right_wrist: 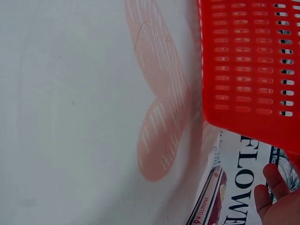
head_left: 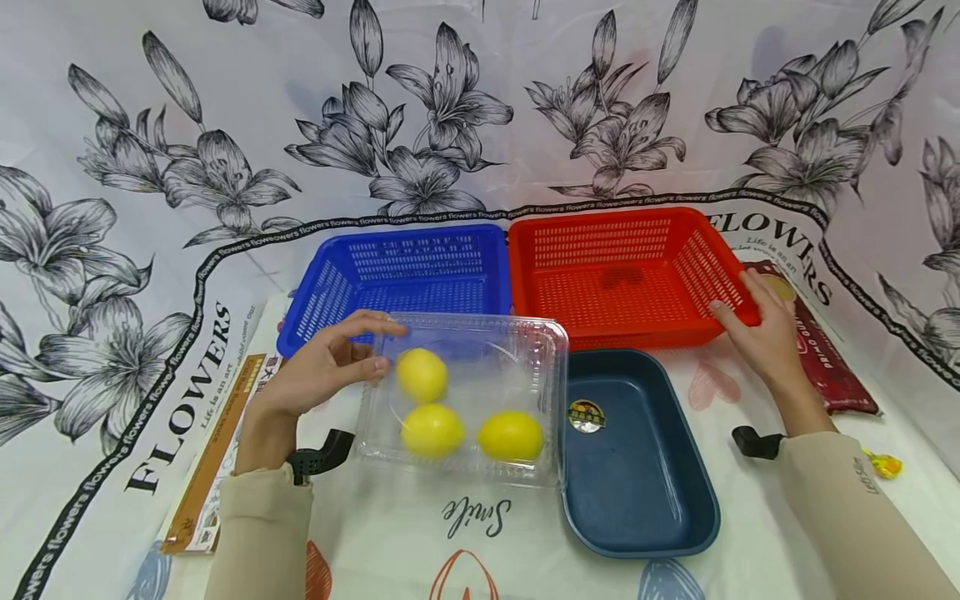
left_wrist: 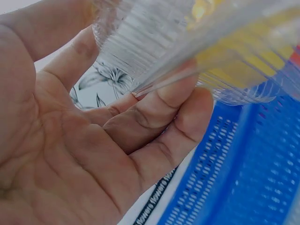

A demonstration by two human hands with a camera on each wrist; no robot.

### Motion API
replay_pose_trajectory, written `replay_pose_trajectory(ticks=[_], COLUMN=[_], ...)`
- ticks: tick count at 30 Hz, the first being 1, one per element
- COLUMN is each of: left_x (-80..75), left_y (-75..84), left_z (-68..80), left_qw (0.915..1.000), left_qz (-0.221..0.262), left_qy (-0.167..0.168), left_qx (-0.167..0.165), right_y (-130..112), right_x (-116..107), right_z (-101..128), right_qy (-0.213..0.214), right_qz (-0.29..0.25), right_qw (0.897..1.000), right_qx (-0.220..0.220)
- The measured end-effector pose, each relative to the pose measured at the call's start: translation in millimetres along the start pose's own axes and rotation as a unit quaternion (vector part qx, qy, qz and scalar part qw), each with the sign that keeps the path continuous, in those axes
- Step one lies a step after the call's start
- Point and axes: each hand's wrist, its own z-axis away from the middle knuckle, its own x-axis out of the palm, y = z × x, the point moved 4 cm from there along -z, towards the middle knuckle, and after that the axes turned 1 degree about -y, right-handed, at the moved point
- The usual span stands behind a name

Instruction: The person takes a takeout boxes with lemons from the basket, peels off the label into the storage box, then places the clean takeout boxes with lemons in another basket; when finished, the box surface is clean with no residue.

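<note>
A clear plastic fruit box (head_left: 465,467) with three yellow lemons (head_left: 432,430) in it is tilted in front of the blue basket (head_left: 420,237). My left hand (head_left: 318,362) pinches its upper left edge between thumb and fingers. Close up in the left wrist view, the fingers (left_wrist: 154,108) bend against the ribbed plastic. Over at the red basket (head_left: 622,337), my right hand (head_left: 772,333) holds the front right corner, thumb at the rim and fingers along the outer side. Only some fingertips (right_wrist: 276,180) of that hand show in the right wrist view.
A dark blue tray (head_left: 637,475) lies right of the fruit box, which overlaps its left edge; a round label (head_left: 586,416) shows there. Beyond the right wrist lies a dark red packet (head_left: 825,358), with a small yellow wrapped item (head_left: 885,464) nearer. A long brown-and-white package (head_left: 213,467) is at left.
</note>
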Motion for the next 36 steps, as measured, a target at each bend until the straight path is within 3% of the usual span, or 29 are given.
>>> replay_pose_trajectory(ticks=[9, 15, 23, 36], left_x=[-7.0, -8.7, -6.1, 0.8], left_y=[17.8, 26.3, 30.3, 36.8], left_z=[-28.0, -50.4, -80.3, -127.2], left_qw=[0.9998, 0.9994, 0.9972, 0.9961], left_qz=[0.003, -0.021, -0.030, -0.006], left_qy=[0.016, 0.028, 0.048, 0.072], left_qx=[0.010, 0.003, -0.049, -0.052], right_y=[-2, -3, 0, 1], right_x=[0, 1, 3, 2], right_z=[0, 0, 0, 0], right_qy=[0.004, 0.015, 0.019, 0.021], right_qz=[0.007, 0.008, 0.016, 0.006], right_qw=[1.000, 1.000, 1.000, 1.000], right_qx=[-0.011, -0.021, -0.014, 0.003])
